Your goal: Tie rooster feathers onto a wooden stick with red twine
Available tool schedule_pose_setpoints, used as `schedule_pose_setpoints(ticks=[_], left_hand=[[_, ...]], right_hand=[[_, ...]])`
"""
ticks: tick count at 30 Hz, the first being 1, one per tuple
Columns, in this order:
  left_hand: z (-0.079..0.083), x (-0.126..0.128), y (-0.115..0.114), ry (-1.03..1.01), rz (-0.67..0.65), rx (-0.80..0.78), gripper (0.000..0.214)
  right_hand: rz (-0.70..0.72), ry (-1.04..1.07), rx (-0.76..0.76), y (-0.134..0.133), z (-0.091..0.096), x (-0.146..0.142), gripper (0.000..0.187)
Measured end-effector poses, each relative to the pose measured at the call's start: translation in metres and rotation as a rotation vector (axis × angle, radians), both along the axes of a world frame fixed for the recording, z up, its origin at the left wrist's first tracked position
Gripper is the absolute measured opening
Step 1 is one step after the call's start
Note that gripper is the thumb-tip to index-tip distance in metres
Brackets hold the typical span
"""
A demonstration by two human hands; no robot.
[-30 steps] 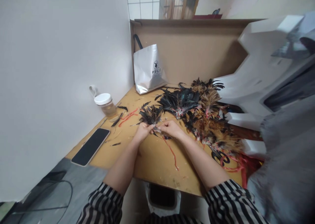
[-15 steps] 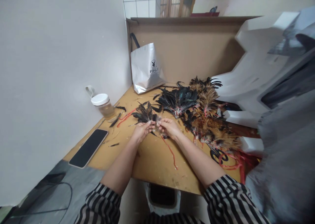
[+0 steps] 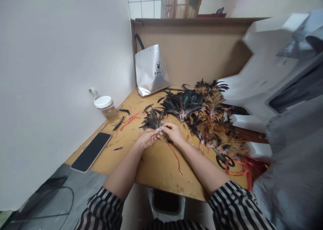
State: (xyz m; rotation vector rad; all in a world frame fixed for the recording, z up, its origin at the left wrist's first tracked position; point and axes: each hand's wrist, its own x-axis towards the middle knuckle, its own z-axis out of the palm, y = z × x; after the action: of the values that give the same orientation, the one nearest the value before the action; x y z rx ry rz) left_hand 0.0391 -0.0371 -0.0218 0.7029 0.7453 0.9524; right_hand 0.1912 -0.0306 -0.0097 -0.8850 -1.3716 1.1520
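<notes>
A small bunch of dark feathers [image 3: 153, 118] fans out above my fingers, its pale quill ends pinched in my left hand [image 3: 149, 137]. My right hand [image 3: 173, 133] meets the left at those quill ends, thumb and fingers pressed together on the bunch. Below the right hand a red string [image 3: 176, 157] trails over the table. Just beyond lies a larger bunch of black feathers [image 3: 182, 102] with a whitish base. To its right are heaped brown feather bunches [image 3: 218, 132].
Black-handled scissors [image 3: 224, 161] and red ribbon [image 3: 238, 171] lie at the right edge. On the left are a phone [image 3: 91, 152] and a lidded jar of liquid [image 3: 109, 110]. A silver bag [image 3: 150, 70] stands against the cardboard wall [image 3: 199, 51]. Loose feathers and red strings [image 3: 129, 121] litter the table [image 3: 174, 181].
My hands have come together, the right now touching the left at the quill ends. The feather bunch has shifted slightly right and stands more upright.
</notes>
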Motion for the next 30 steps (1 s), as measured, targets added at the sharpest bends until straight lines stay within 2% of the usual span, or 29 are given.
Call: schedule_pose_setpoints(ticks=[5, 7, 13, 19, 22, 26, 30], left_hand=[[-0.001, 0.0, -0.001, 0.09, 0.007, 0.064, 0.015], [-0.002, 0.0, -0.001, 0.124, 0.019, 0.094, 0.019], [-0.006, 0.001, 0.004, 0.365, 0.123, 0.298, 0.028], [-0.012, 0.006, 0.006, 0.461, 0.15, 0.413, 0.025], [-0.008, 0.007, 0.002, 0.424, 0.132, 0.385, 0.025], [0.0, 0.004, -0.004, 0.312, 0.053, 0.253, 0.027], [0.001, 0.0, -0.008, 0.249, 0.0, 0.171, 0.029]], right_hand=[[-0.048, -0.106, 0.133, 0.002, -0.002, 0.004, 0.014], [-0.064, -0.112, 0.141, 0.002, -0.003, 0.003, 0.014], [-0.112, -0.038, -0.105, -0.002, -0.001, -0.002, 0.026], [-0.13, 0.04, -0.16, -0.002, -0.003, -0.005, 0.03], [-0.091, 0.059, -0.179, -0.002, -0.003, -0.005, 0.03], [-0.044, 0.094, -0.211, -0.005, -0.001, -0.003, 0.032], [0.055, 0.098, -0.282, -0.009, -0.001, -0.001, 0.032]])
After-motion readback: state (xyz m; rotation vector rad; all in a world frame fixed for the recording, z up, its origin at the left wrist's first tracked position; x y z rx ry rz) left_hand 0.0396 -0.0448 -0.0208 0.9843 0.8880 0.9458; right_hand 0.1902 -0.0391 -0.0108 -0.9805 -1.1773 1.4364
